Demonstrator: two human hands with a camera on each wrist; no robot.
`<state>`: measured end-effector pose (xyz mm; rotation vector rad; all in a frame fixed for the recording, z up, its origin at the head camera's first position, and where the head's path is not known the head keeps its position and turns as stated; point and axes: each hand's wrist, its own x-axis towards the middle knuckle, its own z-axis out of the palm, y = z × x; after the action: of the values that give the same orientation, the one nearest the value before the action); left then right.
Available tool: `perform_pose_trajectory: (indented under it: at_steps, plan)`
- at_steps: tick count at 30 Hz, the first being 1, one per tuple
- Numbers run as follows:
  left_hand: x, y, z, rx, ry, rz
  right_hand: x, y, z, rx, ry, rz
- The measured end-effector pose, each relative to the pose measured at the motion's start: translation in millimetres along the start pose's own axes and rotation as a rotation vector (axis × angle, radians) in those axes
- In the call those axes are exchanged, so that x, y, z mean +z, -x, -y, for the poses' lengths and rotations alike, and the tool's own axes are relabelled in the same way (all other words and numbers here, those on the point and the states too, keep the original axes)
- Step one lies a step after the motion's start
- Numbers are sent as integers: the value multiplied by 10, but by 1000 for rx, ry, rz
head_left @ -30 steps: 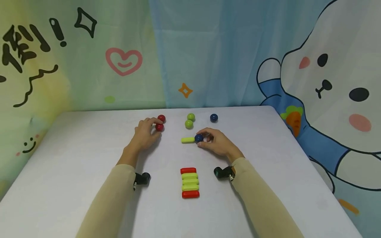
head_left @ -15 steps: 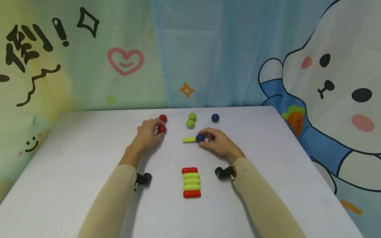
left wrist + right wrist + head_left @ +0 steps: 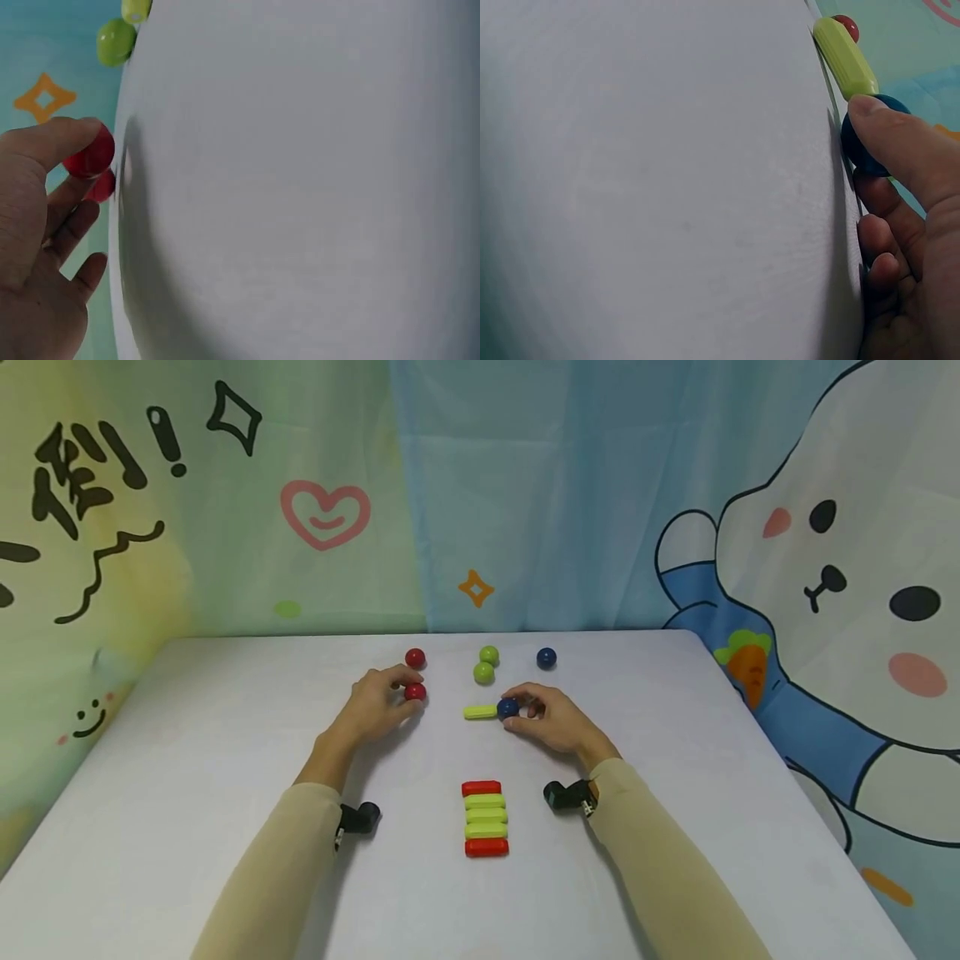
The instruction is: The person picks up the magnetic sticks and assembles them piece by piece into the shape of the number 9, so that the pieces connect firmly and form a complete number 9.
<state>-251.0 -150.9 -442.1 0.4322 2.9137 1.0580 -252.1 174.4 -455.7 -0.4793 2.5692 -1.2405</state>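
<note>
My left hand [image 3: 375,703] pinches a red ball [image 3: 415,692] between thumb and fingers; in the left wrist view the same red ball [image 3: 93,154] sits against the thumb tip. My right hand [image 3: 553,718] pinches a dark blue ball [image 3: 507,708] at the right end of a yellow-green stick [image 3: 480,712]. In the right wrist view the thumb covers part of that blue ball [image 3: 862,142], and the ribbed stick [image 3: 844,56] meets it end on. A second red ball [image 3: 415,658] lies just behind the left fingers.
Two green balls [image 3: 484,672] and another blue ball [image 3: 547,658] lie near the back edge of the white table [image 3: 225,760]. Nearer the front, a row of red and yellow-green sticks [image 3: 486,817] lies side by side. A printed curtain [image 3: 555,502] hangs behind.
My left hand has drawn the red ball slightly toward me and to the right, away from the other red ball. My right hand keeps its hold on the blue ball at the stick's end.
</note>
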Motion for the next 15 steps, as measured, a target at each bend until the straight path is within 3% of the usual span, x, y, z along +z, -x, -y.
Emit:
perform_pose_trajectory:
  at_steps: [8,15]
  plan:
    - [53,55,-89,-41,18,49,7,3,6,10,8,0]
    - [109,53,-143,-26,-3,89,14,2,4,8,15,-14]
